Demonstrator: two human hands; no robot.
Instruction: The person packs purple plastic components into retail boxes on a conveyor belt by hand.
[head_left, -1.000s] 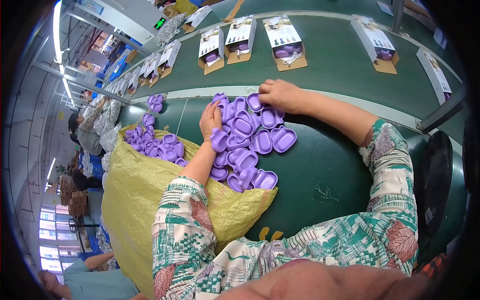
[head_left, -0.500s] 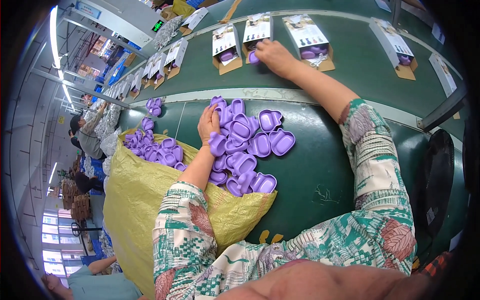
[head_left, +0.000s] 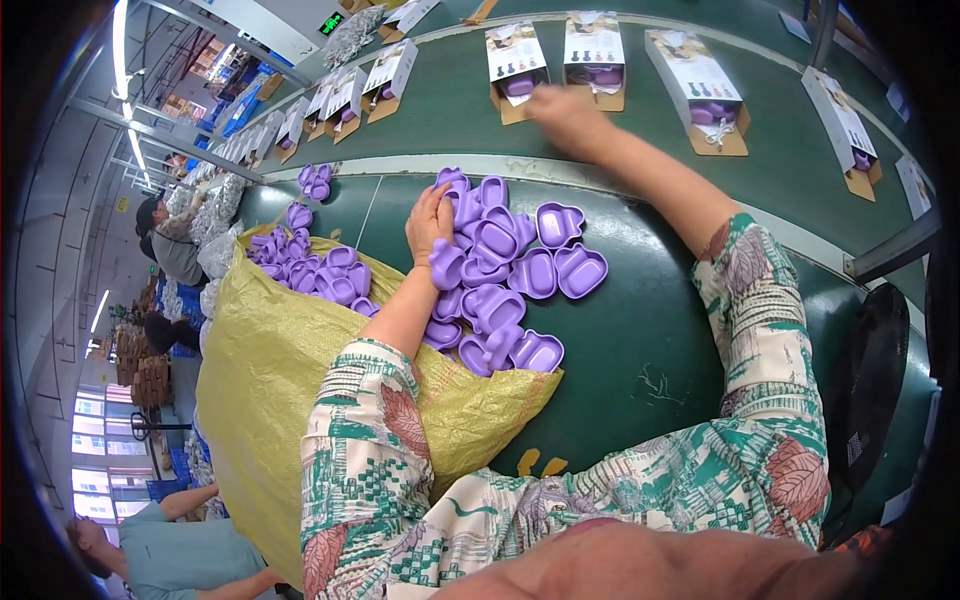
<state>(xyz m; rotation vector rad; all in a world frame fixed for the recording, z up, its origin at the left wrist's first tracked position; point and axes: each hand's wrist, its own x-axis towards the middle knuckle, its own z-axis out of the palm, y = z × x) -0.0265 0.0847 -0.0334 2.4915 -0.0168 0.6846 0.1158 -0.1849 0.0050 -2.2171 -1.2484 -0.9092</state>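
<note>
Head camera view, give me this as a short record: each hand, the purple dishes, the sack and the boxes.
Left hand: on the heap of purple dishes; grip unclear
Right hand: blurred, over the green belt, near two open white boxes; whether it holds anything is unclear
Purple dishes: heaped on the green table, more in the sack's mouth
Sack: yellow, open, at the left
White boxes: along the belt, several showing purple items inside
</note>
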